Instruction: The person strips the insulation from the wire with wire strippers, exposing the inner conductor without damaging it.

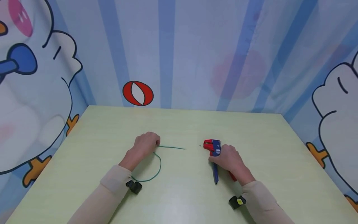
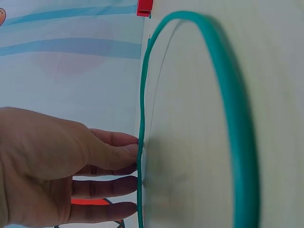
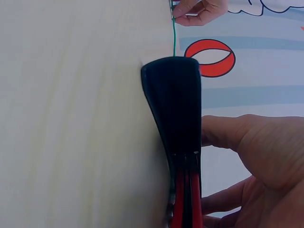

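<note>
A thin green wire (image 1: pixel 172 147) curves in a loop on the table, with one end reaching right to a short pale tip. My left hand (image 1: pixel 145 144) pinches it between thumb and fingertips, close over the tabletop; in the left wrist view the wire (image 2: pixel 141 109) runs along the fingertips. On the right lies a wire stripper (image 1: pixel 215 147) with red and blue jaws, its head pointing left and its handles spread toward me. My right hand (image 1: pixel 229 158) holds it at the body, thumb on the near side. In the right wrist view a dark handle (image 3: pixel 173 95) covers part of the scene.
A tiny dark scrap (image 1: pixel 199 145) lies between the wire's tip and the stripper. The pale table (image 1: pixel 179 199) meets a striped blue backdrop (image 1: pixel 190 56) with cartoon prints at the back and sides. Small black cameras (image 1: pixel 136 187) sit on both wrists.
</note>
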`<state>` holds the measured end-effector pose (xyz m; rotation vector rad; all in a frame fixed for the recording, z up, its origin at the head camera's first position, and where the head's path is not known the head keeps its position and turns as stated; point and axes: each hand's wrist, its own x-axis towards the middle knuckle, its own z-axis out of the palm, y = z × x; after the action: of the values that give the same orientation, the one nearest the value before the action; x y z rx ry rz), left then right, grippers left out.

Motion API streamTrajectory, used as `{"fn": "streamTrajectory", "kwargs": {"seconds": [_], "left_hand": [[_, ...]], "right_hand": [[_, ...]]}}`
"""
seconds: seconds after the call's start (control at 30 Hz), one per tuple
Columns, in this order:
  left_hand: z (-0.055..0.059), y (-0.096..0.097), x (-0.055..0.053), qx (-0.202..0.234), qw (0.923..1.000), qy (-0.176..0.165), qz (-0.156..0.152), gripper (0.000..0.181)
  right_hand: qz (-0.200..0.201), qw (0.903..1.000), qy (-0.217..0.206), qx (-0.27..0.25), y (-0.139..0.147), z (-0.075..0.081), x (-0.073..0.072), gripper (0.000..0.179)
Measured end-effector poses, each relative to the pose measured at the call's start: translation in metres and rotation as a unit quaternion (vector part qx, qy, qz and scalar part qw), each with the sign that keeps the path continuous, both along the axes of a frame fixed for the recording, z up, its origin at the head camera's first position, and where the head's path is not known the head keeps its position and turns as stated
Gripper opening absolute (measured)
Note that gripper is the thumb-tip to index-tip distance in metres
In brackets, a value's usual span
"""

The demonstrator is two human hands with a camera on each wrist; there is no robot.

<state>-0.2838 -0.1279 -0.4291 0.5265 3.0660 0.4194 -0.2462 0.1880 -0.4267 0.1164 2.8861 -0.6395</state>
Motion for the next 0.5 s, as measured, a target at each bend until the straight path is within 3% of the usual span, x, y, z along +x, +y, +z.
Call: {"fn": "streamTrajectory", "kwargs": {"seconds": [0.33, 0.5], "left_hand": [[0.005, -0.002, 0.002, 0.002, 1.0, 0.004, 0.008, 0.021], [0.021, -0.003, 0.007, 0.009, 0.9995, 0.006, 0.028, 0.023]], "right_hand": [[0.009, 0.9998, -0.009, -0.015, 0.003, 0.009, 0.001, 0.045], [0.045, 0.9967, 0.061, -0.027, 0.008, 0.02, -0.001, 0.054]]}}
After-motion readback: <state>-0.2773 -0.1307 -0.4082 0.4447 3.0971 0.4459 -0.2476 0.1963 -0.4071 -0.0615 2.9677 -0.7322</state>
